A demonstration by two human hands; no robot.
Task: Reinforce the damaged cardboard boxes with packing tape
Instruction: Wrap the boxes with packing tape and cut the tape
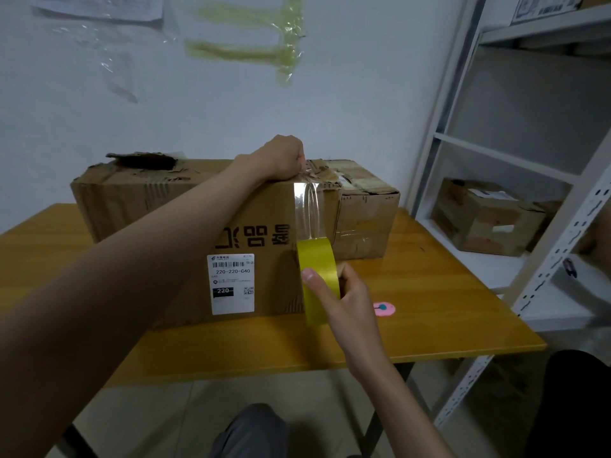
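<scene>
A long, torn cardboard box point(185, 206) lies across the wooden table point(429, 292), its white shipping label point(231, 284) facing me. My left hand point(281, 157) presses the tape's end onto the box's top edge near a torn spot. A clear tape strip point(307, 213) runs from there down the front face to a yellow tape roll point(319, 276). My right hand point(340, 295) grips that roll in front of the box's lower right part, thumb over the roll's face.
A pink sticker point(384, 308) lies on the table right of the roll. A white metal shelf point(496, 166) stands at the right, holding another battered box point(486, 219). Old tape strips point(244, 51) and papers hang on the wall behind. My knee point(254, 428) shows under the table edge.
</scene>
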